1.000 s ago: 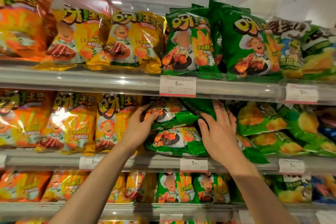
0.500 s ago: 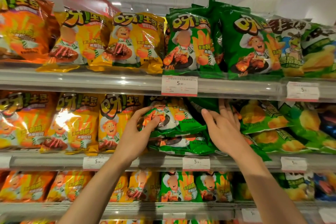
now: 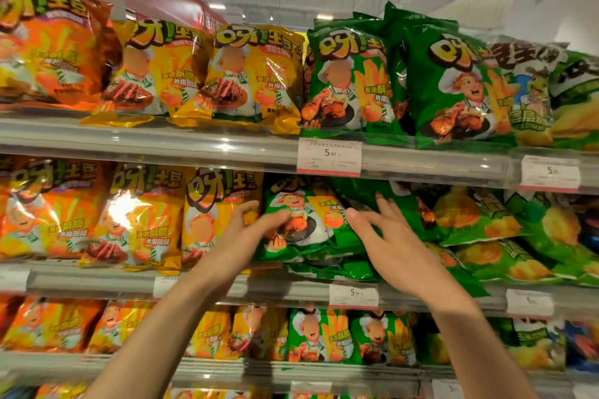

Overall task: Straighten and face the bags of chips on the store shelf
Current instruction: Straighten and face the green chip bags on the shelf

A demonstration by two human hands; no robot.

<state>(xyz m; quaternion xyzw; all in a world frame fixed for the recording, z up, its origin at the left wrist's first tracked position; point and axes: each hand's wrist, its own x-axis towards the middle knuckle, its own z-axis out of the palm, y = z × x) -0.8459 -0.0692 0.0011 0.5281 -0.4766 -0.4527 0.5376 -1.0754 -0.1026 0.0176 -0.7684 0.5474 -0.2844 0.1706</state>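
Note:
On the middle shelf (image 3: 97, 282) a green chip bag (image 3: 311, 220) stands nearly upright, its front facing out and leaning slightly. My left hand (image 3: 240, 236) grips its left edge, thumb across the front and fingers curled at the side. My right hand (image 3: 389, 243) touches its right edge with the thumb. Its fingers stay straight and lie on a dark green bag (image 3: 366, 194) behind. Another green bag (image 3: 337, 269) lies flat beneath the held one. To the left, yellow bags (image 3: 146, 217) stand in a row, fronts out.
Right of my hands, green-and-yellow bags (image 3: 479, 220) lie tilted and piled. The top shelf (image 3: 162, 142) carries upright orange, yellow and green bags. The lower shelf (image 3: 210, 366) holds more bags. Price tags (image 3: 329, 157) hang on the shelf rails.
The green bag that lay flat has been tipped up to face outward. Both hands rose with it and moved closer together at its sides.

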